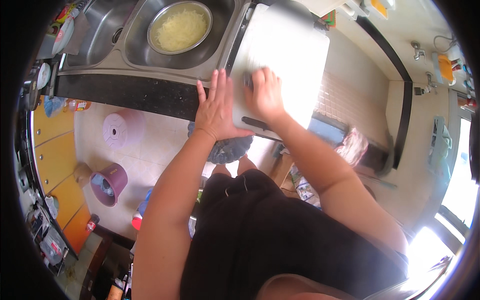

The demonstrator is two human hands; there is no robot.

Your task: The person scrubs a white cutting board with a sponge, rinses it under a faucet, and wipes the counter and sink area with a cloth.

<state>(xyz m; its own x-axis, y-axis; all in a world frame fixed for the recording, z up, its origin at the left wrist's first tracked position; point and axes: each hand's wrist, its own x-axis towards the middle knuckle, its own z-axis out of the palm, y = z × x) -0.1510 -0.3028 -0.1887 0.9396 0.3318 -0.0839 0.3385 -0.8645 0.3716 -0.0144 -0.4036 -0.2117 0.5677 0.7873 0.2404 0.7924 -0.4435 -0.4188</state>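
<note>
My right hand (265, 93) is curled over the white cutting board (285, 56), its fingers bent around a small dark object (247, 80). Blur and glare keep me from telling what that object is. My left hand (217, 108) is spread flat with fingers apart, over the strip between the dark counter edge (131, 90) and the board's left side. I cannot tell whether it presses on either. Beneath my left wrist, a dark plastic-lined bin (230, 150) shows partly. A metal bowl (180, 49) of pale yellow shreds (182, 30) sits in the right sink basin (219, 33).
A second sink basin (95, 41) lies at the left. On the tiled floor stand an upturned pink bucket (120, 129) and a purple bin (119, 183). Yellow cabinets (54, 150) line the left side. A blurred grey shape (290, 11) covers the board's far end.
</note>
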